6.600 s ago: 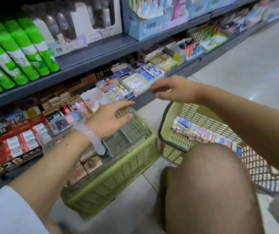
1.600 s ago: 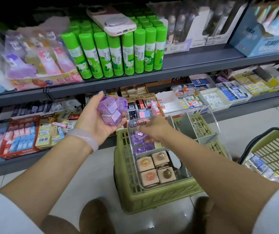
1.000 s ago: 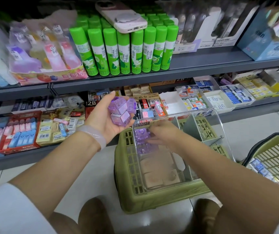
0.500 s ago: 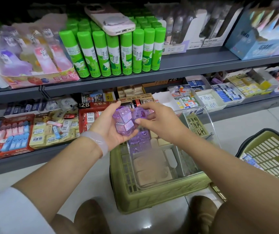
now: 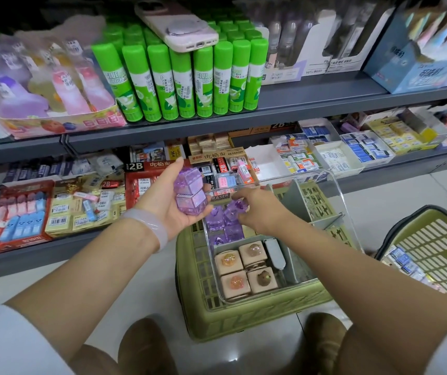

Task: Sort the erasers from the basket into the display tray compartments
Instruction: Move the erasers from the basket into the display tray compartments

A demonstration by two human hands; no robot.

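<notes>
Your right hand [image 5: 255, 209], back from your left hand [image 5: 168, 204], now pinches one purple eraser [image 5: 237, 208] over the display tray [image 5: 336, 196] far-left compartment; your left grips the remaining stack [image 5: 190, 194].

the tiled floor [image 5: 146, 299] bears two green baskets [image 5: 257, 318], one [image 5: 433, 244] probably holding erasers.
</notes>
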